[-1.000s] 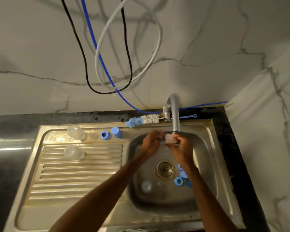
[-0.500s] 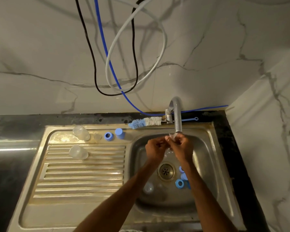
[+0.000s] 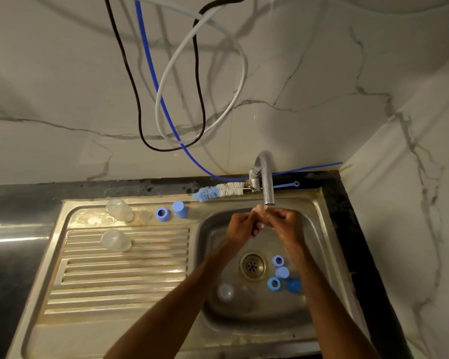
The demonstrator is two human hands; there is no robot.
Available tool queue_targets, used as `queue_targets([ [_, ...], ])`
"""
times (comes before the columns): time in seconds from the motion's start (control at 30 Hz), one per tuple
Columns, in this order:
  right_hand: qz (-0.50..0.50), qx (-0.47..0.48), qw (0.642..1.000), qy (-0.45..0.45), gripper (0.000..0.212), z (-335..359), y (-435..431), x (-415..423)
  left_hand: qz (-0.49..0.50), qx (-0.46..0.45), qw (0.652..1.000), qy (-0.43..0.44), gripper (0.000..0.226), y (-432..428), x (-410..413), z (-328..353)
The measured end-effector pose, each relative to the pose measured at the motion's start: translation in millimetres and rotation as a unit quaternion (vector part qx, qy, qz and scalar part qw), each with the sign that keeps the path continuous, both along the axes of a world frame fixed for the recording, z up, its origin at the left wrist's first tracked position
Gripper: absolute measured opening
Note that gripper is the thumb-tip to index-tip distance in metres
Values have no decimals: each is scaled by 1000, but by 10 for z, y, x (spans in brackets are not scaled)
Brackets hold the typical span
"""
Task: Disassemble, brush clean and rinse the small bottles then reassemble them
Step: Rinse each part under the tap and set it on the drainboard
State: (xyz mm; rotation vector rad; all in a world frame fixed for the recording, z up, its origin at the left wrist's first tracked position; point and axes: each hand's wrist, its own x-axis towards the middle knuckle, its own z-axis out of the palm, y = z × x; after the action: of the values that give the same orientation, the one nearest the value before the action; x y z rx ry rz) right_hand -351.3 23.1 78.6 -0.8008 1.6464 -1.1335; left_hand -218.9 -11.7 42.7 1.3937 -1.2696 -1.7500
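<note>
A: Log the hands.

B: Left hand [image 3: 240,225] and right hand [image 3: 287,224] are together at centre frame, directly under the tap spout [image 3: 268,187]. Fingers of both curl on a small pale part [image 3: 259,210]. I cannot tell which bottle piece it is, and I cannot make out a water stream.

A: Its axis?

B: Mostly hidden by the fingers. A pale tip shows toward the spout, nothing more. The upper clear bottle [image 3: 118,209] on the drainboard [image 3: 127,268], left of frame, appears to lie on its side, long axis slanting upper left to lower right. Mouth end unclear. The bottle brush [image 3: 218,191] lies along the sink's back edge, axis left to right, blue tip leftward.

A: Risks?

B: Judgement only. The part is small and likely wet, so it could slip into the basin [image 3: 257,312] and lodge at the drain [image 3: 252,265]. The blue rings and caps [image 3: 278,260] lie just beside that drain, so rinsed and unrinsed pieces could get mixed. A round bottle on the ribs may roll.
</note>
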Motion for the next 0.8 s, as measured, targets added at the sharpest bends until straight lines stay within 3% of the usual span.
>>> queue_targets([
  [0.07, -84, 17, 992, -88, 15, -25, 41, 50, 11, -99, 993, -58, 43, 46, -72, 51],
  [0.17, -155, 71, 961, -217, 11, 8, 42, 87, 43, -190, 972, -131, 18, 78, -115, 137],
  [0.27, -192, 94, 929, -303, 6, 26, 23, 129, -13, -234, 960, -155, 27, 47, -84, 121],
  [0.4, -182, 114, 913, -347, 11, 16, 3, 151, -56, -365, 906, -209, 22, -16, -9, 107],
  [0.53, -143, 113, 910, -371, 15, -2, -43, 71, -51, -396, 885, -240, 13, -85, 73, 112],
  [0.63, -91, 83, 945, -302, 12, 21, -77, 7, -35, -372, 910, -179, 15, -42, 113, 179],
  [0.73, 2, 64, 995, -73, 20, 54, -121, 50, -9, -330, 932, -147, 18, 69, 133, 186],
  [0.8, 18, 56, 995, 80, 14, 67, -136, 97, -18, -323, 935, -149, 18, 123, 118, 143],
])
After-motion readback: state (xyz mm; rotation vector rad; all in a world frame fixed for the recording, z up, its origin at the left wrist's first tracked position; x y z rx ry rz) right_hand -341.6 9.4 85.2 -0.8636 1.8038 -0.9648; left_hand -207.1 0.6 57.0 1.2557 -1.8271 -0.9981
